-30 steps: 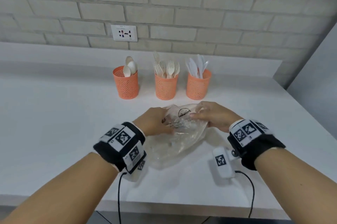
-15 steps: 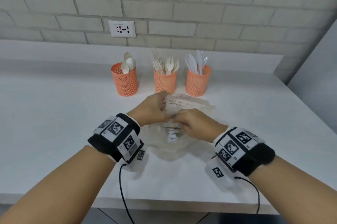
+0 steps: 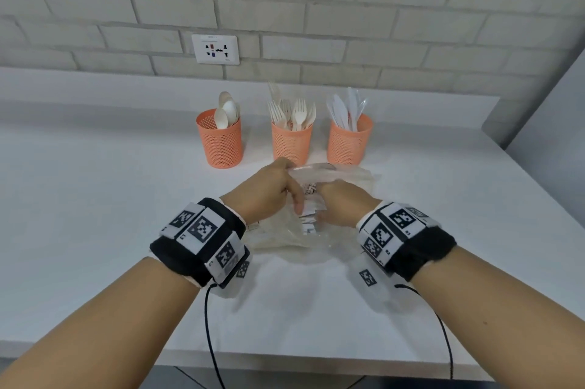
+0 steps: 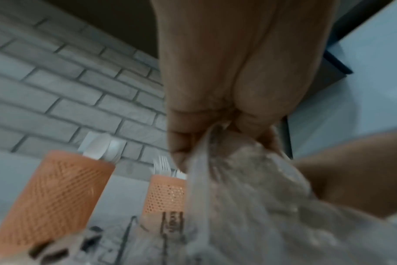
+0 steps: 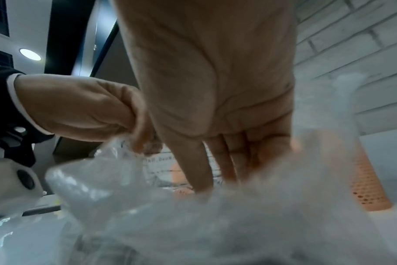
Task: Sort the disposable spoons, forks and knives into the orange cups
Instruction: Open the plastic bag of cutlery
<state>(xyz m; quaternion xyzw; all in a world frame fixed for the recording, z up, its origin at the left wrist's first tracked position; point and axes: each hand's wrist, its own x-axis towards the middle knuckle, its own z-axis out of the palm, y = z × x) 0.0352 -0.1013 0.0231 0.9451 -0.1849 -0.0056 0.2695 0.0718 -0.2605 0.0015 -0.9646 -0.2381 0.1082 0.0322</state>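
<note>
Inspecting, we found cups (image 3: 290,143) beyond our hands filled; left hand (image 3: 264,192) pinched the bag (image 3: 332,174), right hand (image 3: 340,203) reached inside, fingers straight.

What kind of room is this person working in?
Probably a pantry or office kitchenette: a white countertop against a pale brick wall with a white wall socket, and orange mesh cups holding disposable cutlery.
</note>
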